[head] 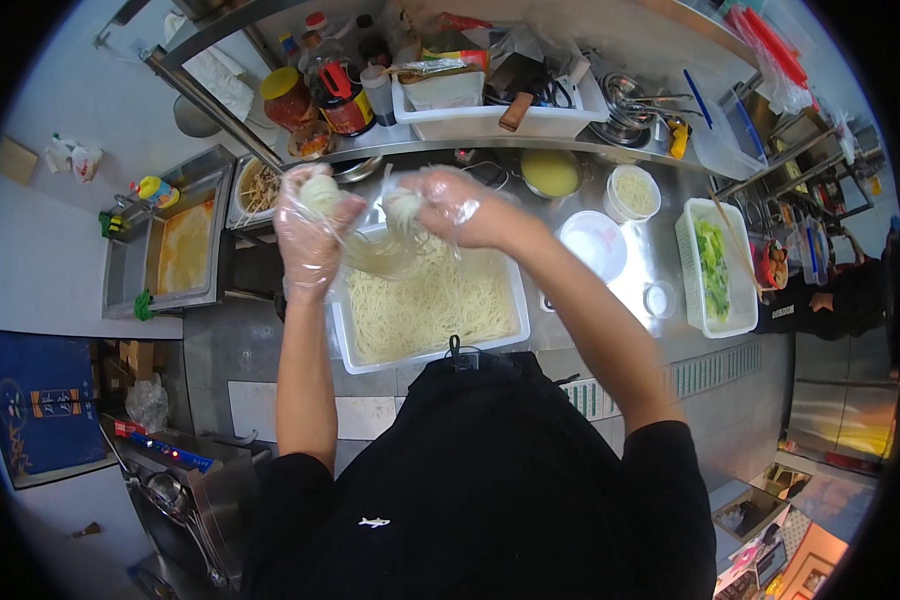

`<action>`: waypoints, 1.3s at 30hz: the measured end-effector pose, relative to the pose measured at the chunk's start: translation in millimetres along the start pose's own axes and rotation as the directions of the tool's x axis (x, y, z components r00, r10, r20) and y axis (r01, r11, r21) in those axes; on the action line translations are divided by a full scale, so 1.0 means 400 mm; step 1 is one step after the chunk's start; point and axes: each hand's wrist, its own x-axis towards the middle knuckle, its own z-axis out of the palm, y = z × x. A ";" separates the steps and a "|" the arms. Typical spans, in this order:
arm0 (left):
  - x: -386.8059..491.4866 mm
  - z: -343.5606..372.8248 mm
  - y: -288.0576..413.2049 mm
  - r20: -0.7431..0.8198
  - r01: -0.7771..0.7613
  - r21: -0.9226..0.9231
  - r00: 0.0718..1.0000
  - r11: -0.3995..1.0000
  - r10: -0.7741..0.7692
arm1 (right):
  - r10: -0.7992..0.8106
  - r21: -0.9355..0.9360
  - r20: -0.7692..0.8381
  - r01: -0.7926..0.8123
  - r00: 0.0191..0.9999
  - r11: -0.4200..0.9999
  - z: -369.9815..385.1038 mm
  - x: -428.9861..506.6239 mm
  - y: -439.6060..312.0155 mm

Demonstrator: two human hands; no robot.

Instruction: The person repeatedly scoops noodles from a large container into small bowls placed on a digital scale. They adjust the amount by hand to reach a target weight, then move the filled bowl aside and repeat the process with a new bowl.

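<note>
Both my hands wear clear plastic gloves and are raised over the far left part of a white plastic tub (523, 319) full of pale thin noodles (435, 300). My left hand (307, 232) is closed around a bunch of noodles (319, 195) that bulges out at its top. My right hand (450, 204), slightly blurred, grips another bunch (403, 210) at its fingertips. Loose strands hang in a curve between the two hands, above the tub.
Right of the tub stand a round white container (592, 244), a tub of noodles (634, 193) and a basket of leafy greens (712, 270) with chopsticks. A pot of yellow liquid (551, 172) sits under the loaded metal shelf (450, 150). A co-worker's dark sleeve (840, 300) shows far right.
</note>
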 end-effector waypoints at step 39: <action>0.335 0.274 0.486 0.101 -0.318 -0.410 0.916 0.855 0.389 | 0.521 0.493 -0.721 -0.190 0.457 0.849 -0.351 -0.895 0.009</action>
